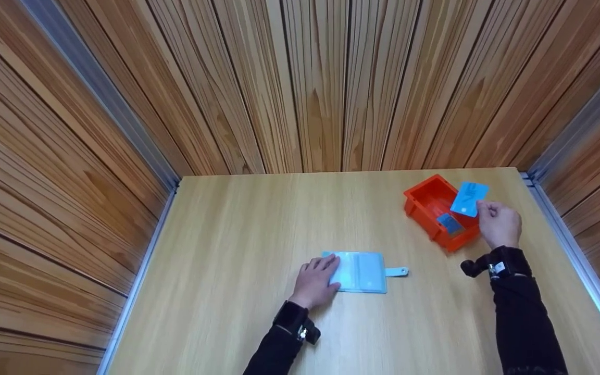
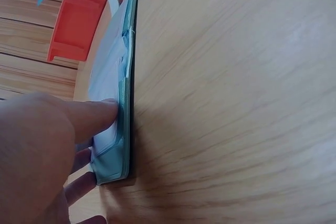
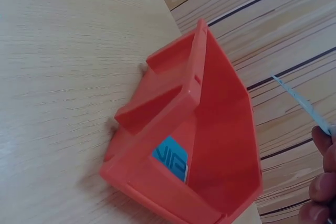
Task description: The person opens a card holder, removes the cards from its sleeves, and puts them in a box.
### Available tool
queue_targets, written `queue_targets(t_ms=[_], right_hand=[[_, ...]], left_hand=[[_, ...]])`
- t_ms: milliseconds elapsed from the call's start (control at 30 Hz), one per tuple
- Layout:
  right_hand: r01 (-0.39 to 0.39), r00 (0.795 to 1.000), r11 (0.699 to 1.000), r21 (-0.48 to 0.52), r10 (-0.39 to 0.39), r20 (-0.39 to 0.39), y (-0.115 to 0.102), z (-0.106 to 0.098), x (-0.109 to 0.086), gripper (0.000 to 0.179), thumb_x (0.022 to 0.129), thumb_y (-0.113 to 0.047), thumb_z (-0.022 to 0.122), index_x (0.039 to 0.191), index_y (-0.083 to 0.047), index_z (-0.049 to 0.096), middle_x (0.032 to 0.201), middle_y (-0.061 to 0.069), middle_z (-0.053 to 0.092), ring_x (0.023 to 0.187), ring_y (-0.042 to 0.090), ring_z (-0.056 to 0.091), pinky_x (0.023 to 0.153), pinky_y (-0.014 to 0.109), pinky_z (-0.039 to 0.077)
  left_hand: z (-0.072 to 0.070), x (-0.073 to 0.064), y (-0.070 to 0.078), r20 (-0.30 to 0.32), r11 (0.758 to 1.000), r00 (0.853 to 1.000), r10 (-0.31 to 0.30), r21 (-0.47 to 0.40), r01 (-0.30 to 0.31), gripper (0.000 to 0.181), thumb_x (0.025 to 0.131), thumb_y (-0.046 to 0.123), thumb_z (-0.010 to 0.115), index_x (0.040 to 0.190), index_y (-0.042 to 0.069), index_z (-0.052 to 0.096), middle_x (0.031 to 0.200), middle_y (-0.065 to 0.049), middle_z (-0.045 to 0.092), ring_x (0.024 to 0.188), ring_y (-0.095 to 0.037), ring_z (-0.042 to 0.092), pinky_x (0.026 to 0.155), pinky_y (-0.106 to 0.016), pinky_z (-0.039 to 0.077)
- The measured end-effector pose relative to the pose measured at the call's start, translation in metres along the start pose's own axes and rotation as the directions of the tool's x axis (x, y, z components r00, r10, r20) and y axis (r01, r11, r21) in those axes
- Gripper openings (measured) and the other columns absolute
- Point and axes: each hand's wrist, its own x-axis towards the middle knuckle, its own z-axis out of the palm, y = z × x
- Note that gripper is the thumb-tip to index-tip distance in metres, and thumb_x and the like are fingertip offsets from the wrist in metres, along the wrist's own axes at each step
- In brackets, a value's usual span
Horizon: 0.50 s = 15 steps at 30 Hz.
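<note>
The person's two hands are well apart. The right hand [image 1: 500, 225] pinches a blue card [image 1: 469, 198] by its edge, raised near the rim of a red bin [image 1: 423, 221] with another blue card [image 1: 449, 223] inside. The left hand [image 1: 314, 282], fingers extended, rests on an opened light-blue card holder [image 1: 370, 273] lying on the worktop [image 1: 227, 260], its snap strap [image 1: 395, 272] pointing right.

Wood-grain table [image 1: 227, 234] | blue card holder [image 1: 367, 273] lying open, strap [image 1: 397, 272] perhaps touching too | red bin [image 1: 423, 224], far right
</note>
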Motion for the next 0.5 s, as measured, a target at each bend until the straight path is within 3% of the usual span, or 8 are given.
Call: queue_targets(t_ms=[100,333,500], right_hand=[[-0.023,1.0,1.0,0.012,0.023,0.008,0.002,0.001,0.002,0.062,0.11,-0.046,0.04,0.136,0.005,0.063,0.127,0.025,0.065,0.107,0.032,0.055,0.076,0.029,0.043],[-0.034,0.999,0.999,-0.005,0.034,-0.025,0.012,0.013,0.002,0.055,0.108,-0.042,0.046,0.126,0.004,0.07,0.119,0.024,0.068,0.103,0.03,0.057,0.076,0.029,0.041],[-0.142,0.989,0.99,0.009,0.141,0.044,0.024,0.02,-0.001,0.06,0.109,-0.046,0.043,0.132,0.004,0.066,0.113,0.022,0.064,0.098,0.03,0.054,0.073,0.033,0.04]], left_hand=[[0.0,0.0,0.0,-0.005,1.0,1.0,-0.001,0.01,0.001,0.063,0.102,0.037,0.061,0.159,0.017,0.042,0.165,-0.002,0.041,0.147,-0.029,0.041,0.117,-0.052,0.036],[0.001,-0.001,0.001,-0.003,1.0,1.0,-0.003,0.003,0.003,0.063,0.103,0.038,0.058,0.16,0.018,0.041,0.166,-0.001,0.04,0.149,-0.028,0.04,0.118,-0.052,0.035],[0.001,0.0,0.001,-0.002,1.0,1.0,-0.001,0.014,0.001,0.062,0.103,0.038,0.059,0.159,0.017,0.042,0.166,-0.001,0.04,0.149,-0.028,0.039,0.118,-0.052,0.035]])
